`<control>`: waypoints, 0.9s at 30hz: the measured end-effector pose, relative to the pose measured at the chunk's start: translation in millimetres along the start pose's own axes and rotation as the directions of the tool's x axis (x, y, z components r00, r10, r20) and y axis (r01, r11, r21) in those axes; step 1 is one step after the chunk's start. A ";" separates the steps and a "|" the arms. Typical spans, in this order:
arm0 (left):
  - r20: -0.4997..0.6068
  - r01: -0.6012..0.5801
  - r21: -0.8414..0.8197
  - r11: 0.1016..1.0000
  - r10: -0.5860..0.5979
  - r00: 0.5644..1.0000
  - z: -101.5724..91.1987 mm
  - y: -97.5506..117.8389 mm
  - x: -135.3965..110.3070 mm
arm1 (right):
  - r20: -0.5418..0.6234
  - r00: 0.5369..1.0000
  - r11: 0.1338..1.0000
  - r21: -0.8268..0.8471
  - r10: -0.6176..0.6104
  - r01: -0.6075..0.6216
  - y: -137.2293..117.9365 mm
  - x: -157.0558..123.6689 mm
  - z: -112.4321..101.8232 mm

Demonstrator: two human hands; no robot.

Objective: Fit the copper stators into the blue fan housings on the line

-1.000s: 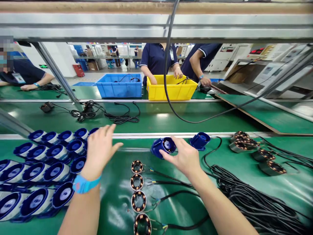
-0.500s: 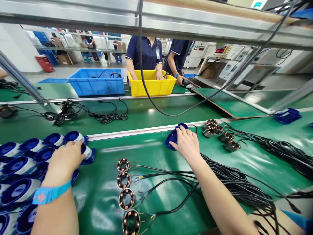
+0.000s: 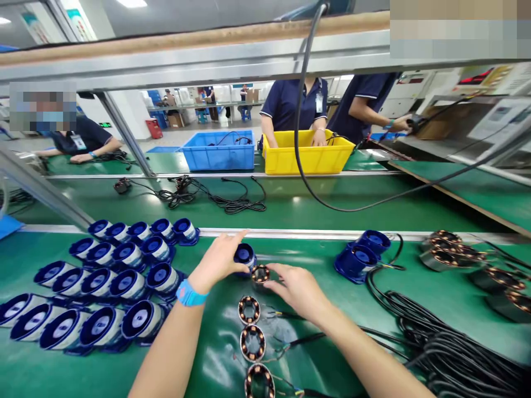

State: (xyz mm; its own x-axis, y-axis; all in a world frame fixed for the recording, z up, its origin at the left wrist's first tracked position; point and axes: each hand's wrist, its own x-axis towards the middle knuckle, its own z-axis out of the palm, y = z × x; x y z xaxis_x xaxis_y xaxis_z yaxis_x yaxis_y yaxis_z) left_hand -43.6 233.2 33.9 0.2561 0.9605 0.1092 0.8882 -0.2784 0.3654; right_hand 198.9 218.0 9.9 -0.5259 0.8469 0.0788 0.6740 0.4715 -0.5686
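Observation:
Several motor stators, rings with copper windings, stand in a column before me, among them one stator (image 3: 249, 310) with wires to its right. My right hand (image 3: 299, 287) pinches the farthest stator (image 3: 261, 275) between thumb and fingers. Just left of it, my left hand (image 3: 219, 262), with a blue wrist strap, is curved around a dark blue plastic housing (image 3: 244, 254); its palm side is hidden. Rows of blue housings with pale labels (image 3: 99, 327) fill the left side. Two more blue housings (image 3: 357, 261) stand together at the right, with a black cable beside them.
Coiled black cables (image 3: 448, 331) lie at the right, below more stators (image 3: 446, 251). Beyond the metal rail are a blue bin (image 3: 219, 153) and a yellow bin (image 3: 309, 157), where a co-worker's hands reach in. A cable (image 3: 305, 171) hangs from the overhead beam.
My view has turned left. My left hand has moved right from the housing rows to the stator column. My right hand has left the blue housing at right and come to the farthest stator.

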 end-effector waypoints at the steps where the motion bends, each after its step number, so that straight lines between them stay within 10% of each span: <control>1: -0.002 -0.003 -0.049 0.999 0.003 1.000 4.8 4.9 2.2 | -0.063 0.998 1.000 0.014 0.006 -0.005 3.7 -4.1 -10.6; 6: 0.034 -0.068 -0.319 0.945 0.083 0.996 35.7 36.9 12.5 | -0.325 0.944 0.987 0.159 0.057 -0.006 5.2 -17.0 -44.2; 23: -0.001 -0.082 -0.368 0.926 0.088 0.996 61.9 49.1 17.5 | 0.116 0.987 0.882 -0.468 0.114 -0.047 -2.7 -17.1 -54.1; 27: 0.065 -0.153 -0.279 0.948 0.178 0.982 55.7 39.9 15.7 | -0.001 0.996 0.882 -0.465 0.084 -0.075 3.5 -8.7 -31.8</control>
State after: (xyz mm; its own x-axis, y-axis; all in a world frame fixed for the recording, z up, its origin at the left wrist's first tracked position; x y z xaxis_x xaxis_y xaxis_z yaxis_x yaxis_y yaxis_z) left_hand 17.1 237.3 -1.3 0.4340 0.8939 0.1122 0.6964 -0.4119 0.5877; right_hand 222.3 220.2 33.2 -0.4669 0.8837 0.0317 0.8751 0.4669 -0.1272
